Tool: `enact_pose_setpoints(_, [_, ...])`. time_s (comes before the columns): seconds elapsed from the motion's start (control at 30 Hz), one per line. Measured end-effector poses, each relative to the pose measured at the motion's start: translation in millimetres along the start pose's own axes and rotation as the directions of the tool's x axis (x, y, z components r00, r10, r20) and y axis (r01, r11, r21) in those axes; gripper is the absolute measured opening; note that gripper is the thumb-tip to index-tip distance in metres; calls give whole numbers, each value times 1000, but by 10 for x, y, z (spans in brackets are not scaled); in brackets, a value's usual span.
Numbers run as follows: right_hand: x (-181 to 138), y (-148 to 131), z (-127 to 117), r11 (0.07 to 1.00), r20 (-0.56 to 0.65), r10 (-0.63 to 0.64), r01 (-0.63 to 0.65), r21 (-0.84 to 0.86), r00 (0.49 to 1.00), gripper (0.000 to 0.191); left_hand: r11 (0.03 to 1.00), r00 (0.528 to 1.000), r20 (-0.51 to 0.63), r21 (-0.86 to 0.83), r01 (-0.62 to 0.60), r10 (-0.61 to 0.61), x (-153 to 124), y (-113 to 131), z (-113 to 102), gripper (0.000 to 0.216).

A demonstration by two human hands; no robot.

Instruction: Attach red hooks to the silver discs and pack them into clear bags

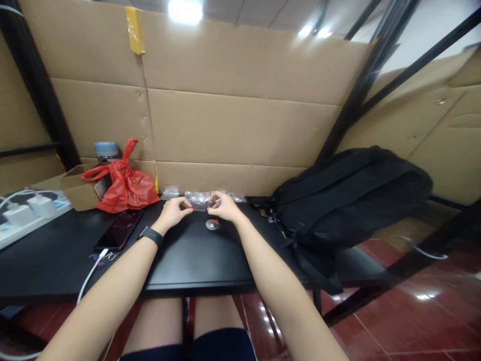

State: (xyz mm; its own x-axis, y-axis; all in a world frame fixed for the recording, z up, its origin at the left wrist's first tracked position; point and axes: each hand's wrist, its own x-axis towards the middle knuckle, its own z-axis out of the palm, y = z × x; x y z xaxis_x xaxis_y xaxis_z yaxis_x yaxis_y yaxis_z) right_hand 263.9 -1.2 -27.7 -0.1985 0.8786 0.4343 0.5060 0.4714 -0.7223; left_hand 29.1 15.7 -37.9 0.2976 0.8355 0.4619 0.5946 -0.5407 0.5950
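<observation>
My left hand [173, 213], with a dark watch [151, 234] on the wrist, is closed in a pinch. A small red piece [193, 207] shows at its fingertips; its exact kind is too small to tell. My right hand [224, 206] is also pinched closed, with its thumb and fingers curled round something small that I cannot make out. Just below the right hand, a small round clear dish [212, 225] rests on the black table [188, 260], with something red on it. Several clear plastic packets [195, 197] lie behind both hands, partly covered by the fingers.
A black backpack [349, 195] takes up the table's right side. To the left are a phone [118, 231] on a white cable, a red plastic bag [126, 185], a cardboard box [77, 188] and a power strip [60, 206]. A cardboard wall [233, 120] stands behind.
</observation>
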Motion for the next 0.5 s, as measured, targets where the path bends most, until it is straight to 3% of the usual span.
enact_pose_setpoints(0.23, [0, -186, 106, 984, -19, -160, 161, 76, 987, 31, 985, 1000, -12, -174, -24, 22, -1, 89, 64, 22])
enact_pose_setpoints(0.5, [-23, -352, 184, 962, -74, -241, 248, 111, 968, 33, 949, 994, -84, -301, -94, 72, 24, 172, 120, 25])
